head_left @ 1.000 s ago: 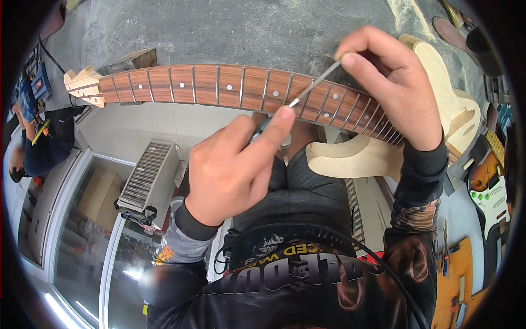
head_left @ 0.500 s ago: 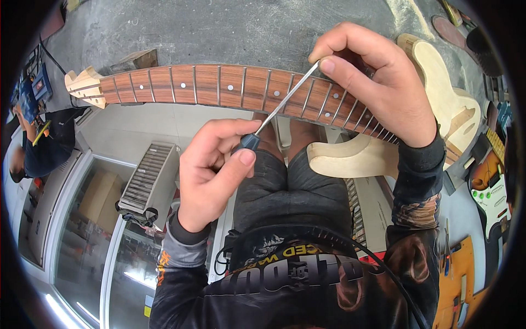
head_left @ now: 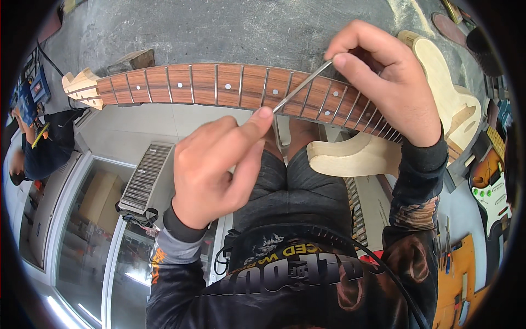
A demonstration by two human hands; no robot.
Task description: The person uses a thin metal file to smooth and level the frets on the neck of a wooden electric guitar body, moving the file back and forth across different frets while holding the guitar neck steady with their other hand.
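A guitar neck (head_left: 203, 85) with a brown fretboard, metal frets and white dots runs across the bench edge, attached at the right to an unpainted wooden guitar body (head_left: 350, 156). Slanting over its frets is a thin tool with a straight metal shaft (head_left: 301, 86); whether it is a file or a screwdriver I cannot tell. My left hand (head_left: 219, 164) is closed round the handle end, hiding the handle, with a fingertip on the shaft. Between thumb and forefinger, my right hand (head_left: 383, 82) pinches the far end of the shaft above the upper frets.
A wooden block (head_left: 131, 61) lies behind the neck on the grey bench (head_left: 235, 33). At the right rests a sunburst guitar with a white pickguard (head_left: 490, 197), near an orange board (head_left: 460, 274) with hand tools. Another person (head_left: 49, 137) sits at the far left.
My left hand has rolled over, its back turning upward and covering the dark blue handle. My right hand and the shaft have shifted slightly right.
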